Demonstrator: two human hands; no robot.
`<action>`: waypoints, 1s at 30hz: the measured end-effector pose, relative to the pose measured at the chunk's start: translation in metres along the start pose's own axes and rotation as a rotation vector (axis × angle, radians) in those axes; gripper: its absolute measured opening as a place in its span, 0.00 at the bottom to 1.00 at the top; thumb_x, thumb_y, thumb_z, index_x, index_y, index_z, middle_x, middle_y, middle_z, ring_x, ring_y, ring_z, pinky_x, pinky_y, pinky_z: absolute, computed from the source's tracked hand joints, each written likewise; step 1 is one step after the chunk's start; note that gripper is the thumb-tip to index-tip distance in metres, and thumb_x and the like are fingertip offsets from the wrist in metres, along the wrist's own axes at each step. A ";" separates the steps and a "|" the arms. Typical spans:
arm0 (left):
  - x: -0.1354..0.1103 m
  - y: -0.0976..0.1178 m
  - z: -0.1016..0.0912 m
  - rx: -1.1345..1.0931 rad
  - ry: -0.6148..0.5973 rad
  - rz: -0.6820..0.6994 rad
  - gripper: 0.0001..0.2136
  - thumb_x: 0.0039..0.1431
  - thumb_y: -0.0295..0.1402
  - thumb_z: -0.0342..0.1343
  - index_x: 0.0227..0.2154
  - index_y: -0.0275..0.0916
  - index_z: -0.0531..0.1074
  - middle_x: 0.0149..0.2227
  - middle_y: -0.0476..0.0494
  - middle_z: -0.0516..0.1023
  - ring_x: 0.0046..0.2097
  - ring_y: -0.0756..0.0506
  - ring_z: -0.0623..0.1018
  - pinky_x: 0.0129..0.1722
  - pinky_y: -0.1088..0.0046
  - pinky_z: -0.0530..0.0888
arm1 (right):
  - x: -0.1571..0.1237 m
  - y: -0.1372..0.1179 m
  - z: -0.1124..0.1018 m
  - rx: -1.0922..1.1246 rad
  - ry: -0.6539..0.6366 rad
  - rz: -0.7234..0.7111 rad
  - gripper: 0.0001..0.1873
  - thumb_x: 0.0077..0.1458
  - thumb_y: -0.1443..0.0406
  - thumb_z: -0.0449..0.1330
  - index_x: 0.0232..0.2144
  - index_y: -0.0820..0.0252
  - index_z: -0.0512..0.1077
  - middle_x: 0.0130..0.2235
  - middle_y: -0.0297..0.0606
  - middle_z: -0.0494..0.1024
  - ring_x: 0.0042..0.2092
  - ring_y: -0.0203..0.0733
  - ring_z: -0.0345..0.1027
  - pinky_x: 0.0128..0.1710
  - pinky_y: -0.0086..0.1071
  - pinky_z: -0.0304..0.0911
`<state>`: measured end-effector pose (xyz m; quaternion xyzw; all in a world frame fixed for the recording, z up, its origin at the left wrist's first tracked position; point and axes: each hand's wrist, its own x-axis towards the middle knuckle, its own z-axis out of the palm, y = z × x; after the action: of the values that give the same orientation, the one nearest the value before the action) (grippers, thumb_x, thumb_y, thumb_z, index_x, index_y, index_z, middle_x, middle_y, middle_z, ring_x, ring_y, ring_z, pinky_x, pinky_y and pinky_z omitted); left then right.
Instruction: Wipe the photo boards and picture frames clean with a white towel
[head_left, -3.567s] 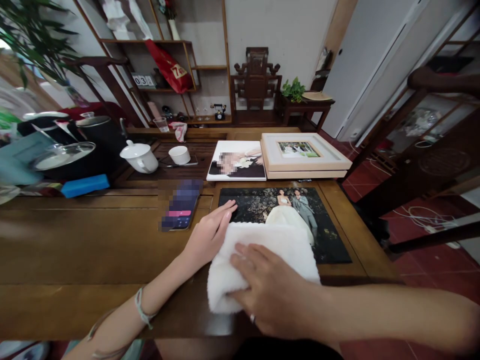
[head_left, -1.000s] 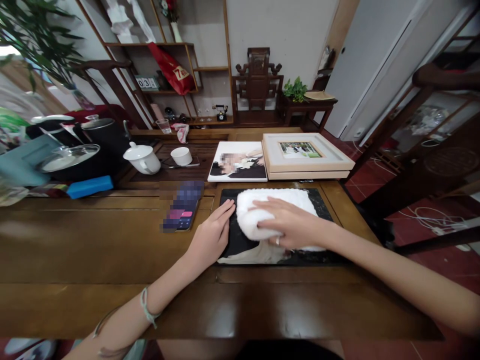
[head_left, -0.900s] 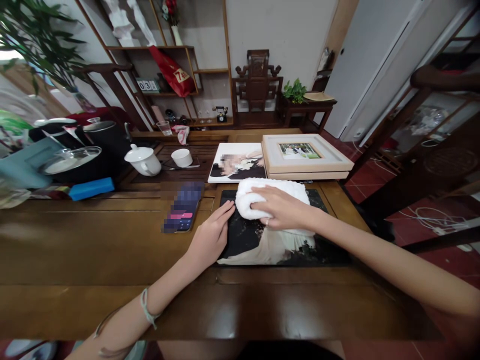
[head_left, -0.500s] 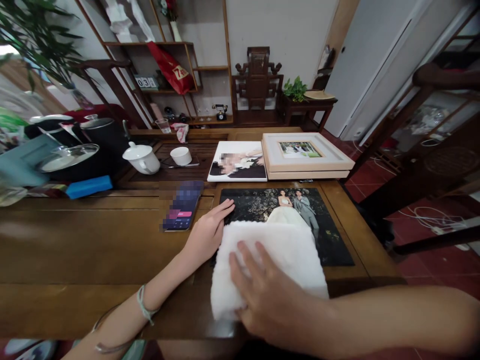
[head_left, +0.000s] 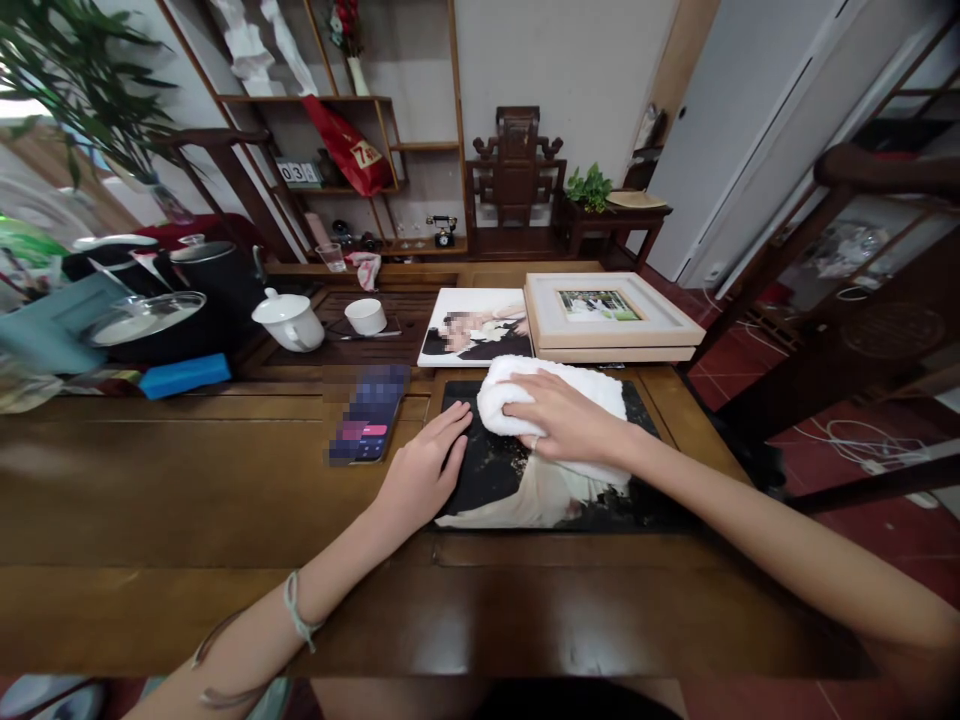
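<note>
Brown wood makes up your bench [head_left: 225,520]; behind it, a shelf unit [head_left: 424,146] stands at the upper left of the frame. Left of centre, your lidded white cup [head_left: 287,323] is near a white bowl [head_left: 366,319], whose contents you cannot make out. Right of centre, your right hand [head_left: 566,420] grips a white towel [head_left: 583,379] on the dark photo print [head_left: 480,465]; your left hand [head_left: 421,468], fingers extended and thumb apart, rests on the print's left edge.

L hand [head_left: 421,465] flat, R fingers [head_left: 534,411] curled.
</note>
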<state>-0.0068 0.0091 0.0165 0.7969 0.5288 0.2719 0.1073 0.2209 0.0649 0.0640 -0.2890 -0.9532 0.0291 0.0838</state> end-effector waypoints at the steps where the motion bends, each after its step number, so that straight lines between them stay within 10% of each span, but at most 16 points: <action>1: 0.000 0.000 0.001 0.007 0.003 0.010 0.18 0.67 0.31 0.42 0.55 0.36 0.70 0.61 0.39 0.69 0.62 0.42 0.68 0.61 0.57 0.67 | 0.000 0.005 0.001 0.003 0.010 -0.028 0.21 0.52 0.68 0.60 0.50 0.60 0.72 0.61 0.52 0.64 0.64 0.57 0.53 0.60 0.55 0.51; 12: -0.001 -0.003 0.002 0.043 -0.017 0.032 0.19 0.67 0.29 0.39 0.57 0.33 0.67 0.62 0.36 0.67 0.64 0.42 0.66 0.62 0.57 0.66 | -0.057 -0.067 -0.003 0.110 -0.186 -0.347 0.23 0.47 0.66 0.66 0.48 0.50 0.75 0.66 0.51 0.56 0.67 0.67 0.43 0.60 0.63 0.46; 23: -0.001 -0.003 0.002 0.026 0.008 0.039 0.19 0.67 0.29 0.41 0.56 0.34 0.68 0.61 0.37 0.69 0.63 0.42 0.67 0.62 0.56 0.67 | -0.011 0.034 -0.002 0.020 0.012 -0.128 0.17 0.53 0.68 0.59 0.47 0.62 0.73 0.62 0.57 0.62 0.66 0.55 0.50 0.61 0.56 0.50; 30: -0.001 -0.002 0.002 0.021 0.003 0.037 0.19 0.67 0.29 0.41 0.56 0.37 0.68 0.61 0.39 0.69 0.63 0.42 0.67 0.62 0.57 0.67 | -0.039 -0.014 0.002 0.061 -0.060 -0.203 0.21 0.51 0.71 0.59 0.48 0.57 0.74 0.64 0.52 0.60 0.67 0.61 0.44 0.61 0.63 0.44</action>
<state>-0.0077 0.0098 0.0134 0.8071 0.5170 0.2696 0.0931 0.2448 0.0317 0.0580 -0.1871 -0.9784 0.0579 0.0667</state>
